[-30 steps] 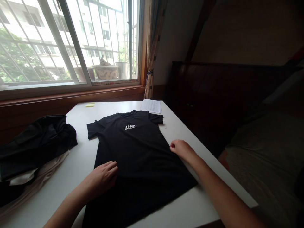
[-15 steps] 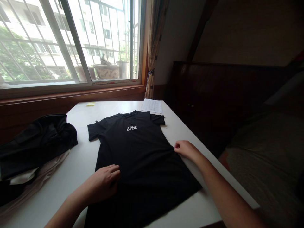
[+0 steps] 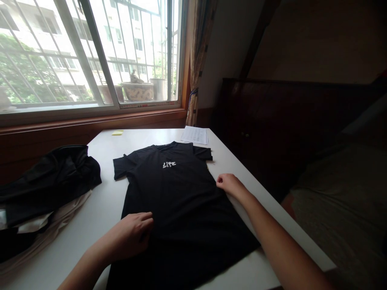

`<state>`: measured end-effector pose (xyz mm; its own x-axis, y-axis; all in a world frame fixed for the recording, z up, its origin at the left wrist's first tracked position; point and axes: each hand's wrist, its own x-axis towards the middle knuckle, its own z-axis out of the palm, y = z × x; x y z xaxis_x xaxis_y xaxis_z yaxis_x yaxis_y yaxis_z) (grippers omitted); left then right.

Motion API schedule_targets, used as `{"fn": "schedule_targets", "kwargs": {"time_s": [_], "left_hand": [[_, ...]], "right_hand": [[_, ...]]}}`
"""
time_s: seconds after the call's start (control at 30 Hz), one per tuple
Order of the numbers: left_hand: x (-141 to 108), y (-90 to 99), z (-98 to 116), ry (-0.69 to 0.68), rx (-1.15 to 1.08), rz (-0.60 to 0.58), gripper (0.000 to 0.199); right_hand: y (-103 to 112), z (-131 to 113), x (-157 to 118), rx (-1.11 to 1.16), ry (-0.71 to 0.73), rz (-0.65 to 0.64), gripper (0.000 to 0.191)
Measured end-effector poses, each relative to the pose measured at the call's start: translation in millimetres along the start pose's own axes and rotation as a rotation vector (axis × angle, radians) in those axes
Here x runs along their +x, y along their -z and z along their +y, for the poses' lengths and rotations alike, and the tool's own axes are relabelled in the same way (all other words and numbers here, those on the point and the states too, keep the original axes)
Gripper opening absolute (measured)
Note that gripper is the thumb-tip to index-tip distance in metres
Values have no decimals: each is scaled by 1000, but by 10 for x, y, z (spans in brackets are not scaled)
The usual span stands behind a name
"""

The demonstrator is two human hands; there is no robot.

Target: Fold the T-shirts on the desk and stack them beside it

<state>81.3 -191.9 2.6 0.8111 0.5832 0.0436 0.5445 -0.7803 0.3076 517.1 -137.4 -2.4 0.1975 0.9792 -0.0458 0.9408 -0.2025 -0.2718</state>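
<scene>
Head view: beyond your fingers stretches one window [image 3: 90,56] with bars outside, its wooden sill running along the wall. To the right of your right fingers the room goes dim, with one dark wood panel [image 3: 272,129] and, nearer you, greyish cloth [image 3: 347,189] too shadowed to make out fully. Under both your hands lies one white table [image 3: 242,171], reaching past your fingertips towards the window. One patterned curtain [image 3: 196,60] hangs past your right fingers, tied at its lower part.

You have one black shirt [image 3: 172,193] laid out flat between and below your fingers, collar away from you, two short sleeves spread, one word in white across the chest. Left of your left fingers sits one heap of clothes [image 3: 51,177], black on top with paler cloth beneath. At least three pots [image 3: 137,92] stand outside the glass, far ahead of your fingers. Some papers [image 3: 194,135] overlap beyond the right sleeve; you can't count them exactly. One yellow note [image 3: 117,132] lies farther off.

Your left hand [image 3: 136,231] rests on the shirt with fingers curled under; whether they grip cloth, you cannot tell. Your right hand [image 3: 229,185] has thumb and forefinger closed in a pinch on the shirt's right side edge.
</scene>
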Motion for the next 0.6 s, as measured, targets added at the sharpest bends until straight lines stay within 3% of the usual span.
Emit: {"fn": "schedule_targets", "kwargs": {"time_s": [0.2,0.37,0.6], "left_hand": [[-4,62,49,-26,-56,-47,12],[-19,75,61,-27,-56,-48,11],[64,66,-44,-30,-3,131,17]], "right_hand": [[31,163,9,12,-37,-47,11],[60,179,2,17,-26,25,12],[9,72,-196,41,66,87,12]]}}
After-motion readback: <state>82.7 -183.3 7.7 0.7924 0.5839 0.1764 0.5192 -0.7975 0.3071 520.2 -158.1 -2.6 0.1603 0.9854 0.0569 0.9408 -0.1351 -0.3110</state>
